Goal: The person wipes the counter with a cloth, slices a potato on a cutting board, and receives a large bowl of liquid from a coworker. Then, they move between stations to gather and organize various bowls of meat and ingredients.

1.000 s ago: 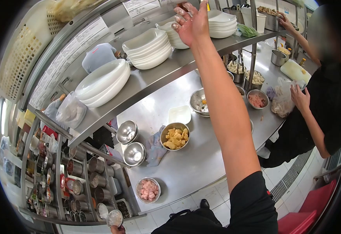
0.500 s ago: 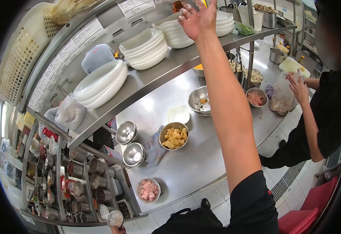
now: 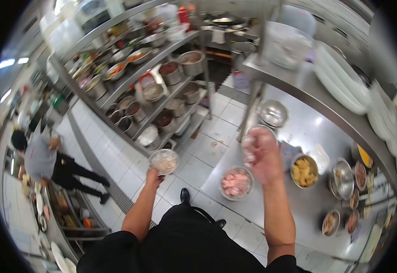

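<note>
My left hand (image 3: 154, 178) grips the rim of a metal bowl (image 3: 164, 162) with a pale, whitish powdery content, held out over the floor. My right hand (image 3: 262, 152) is raised over the near left part of the steel table, its fingers smeared by motion. It overlaps an empty metal bowl. Just below it on the table is a bowl of pink raw meat chunks (image 3: 236, 183). To its right sits a bowl of yellow chunks (image 3: 304, 171), beside a bluish cloth (image 3: 290, 152) and a white square dish (image 3: 318, 158).
Above the steel table (image 3: 280, 218) runs a shelf (image 3: 294, 79) with white plates (image 3: 341, 84). A rack of metal pots (image 3: 164, 118) stands ahead, past a strip of tiled floor (image 3: 207, 145). Another person (image 3: 48, 159) stands at the left counter. Metal bowls (image 3: 273, 113) are stacked at the table's far corner.
My view has swung left towards the pot rack. My right hand has come down from the plate shelf to the table's left part. The bowl in my left hand is now fully in view.
</note>
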### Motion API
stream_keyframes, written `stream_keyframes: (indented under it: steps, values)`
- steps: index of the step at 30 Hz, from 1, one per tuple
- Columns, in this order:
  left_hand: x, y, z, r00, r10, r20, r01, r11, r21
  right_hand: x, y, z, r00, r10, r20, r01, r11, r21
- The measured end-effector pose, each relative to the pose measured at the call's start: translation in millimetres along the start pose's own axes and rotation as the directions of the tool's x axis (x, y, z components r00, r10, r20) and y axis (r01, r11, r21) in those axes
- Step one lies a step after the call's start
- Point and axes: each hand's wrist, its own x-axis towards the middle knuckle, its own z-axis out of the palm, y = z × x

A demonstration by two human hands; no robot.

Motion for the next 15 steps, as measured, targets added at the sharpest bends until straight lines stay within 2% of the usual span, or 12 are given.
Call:
stream_keyframes:
  steps: [1,2,4,8,10,11,12,13,14,15]
  values:
    - [3,0,-4,0.999,-0.008,0.054,0.009,1.0,-0.014,26,31,10,0.987,0.152,-0.057,-0.158,0.98,-0.122]
    - [1,3,-4,1.0,-0.013,0.026,0.013,1.0,0.0,54,61,12,0.983,0.181,-0.04,-0.184,0.975,-0.127]
    - [4,15,-4,1.0,-0.03,-0.007,0.03,1.0,-0.003,112,118,9,0.919,0.365,-0.15,-0.392,0.889,-0.236]
    - [42,16,-24,0.991,-0.132,0.037,0.132,0.991,0.005,235,204,-8,0.885,0.414,-0.212,-0.465,0.796,-0.387]
    - [55,21,-31,0.988,-0.15,0.031,0.149,0.988,0.035,313,241,-25,0.947,0.286,-0.148,-0.286,0.534,-0.795]
    - [63,24,-35,0.985,-0.17,0.022,0.167,0.982,0.088,357,256,-30,0.987,0.15,-0.063,-0.109,0.319,-0.942]
    - [72,25,-40,0.983,-0.179,0.042,0.173,0.978,0.116,404,267,-36,0.997,0.046,0.056,0.053,0.055,-0.997]
    - [84,27,-43,0.98,-0.188,0.062,0.178,0.973,0.146,454,278,-37,0.992,0.007,0.127,0.127,0.01,-0.992]
    - [91,30,-45,0.98,-0.188,0.065,0.176,0.971,0.161,508,288,-40,0.989,0.02,0.145,0.147,-0.134,-0.98]
    - [96,37,-45,0.98,-0.189,0.067,0.174,0.969,0.177,556,295,-43,0.966,-0.029,0.258,0.248,-0.189,-0.95]
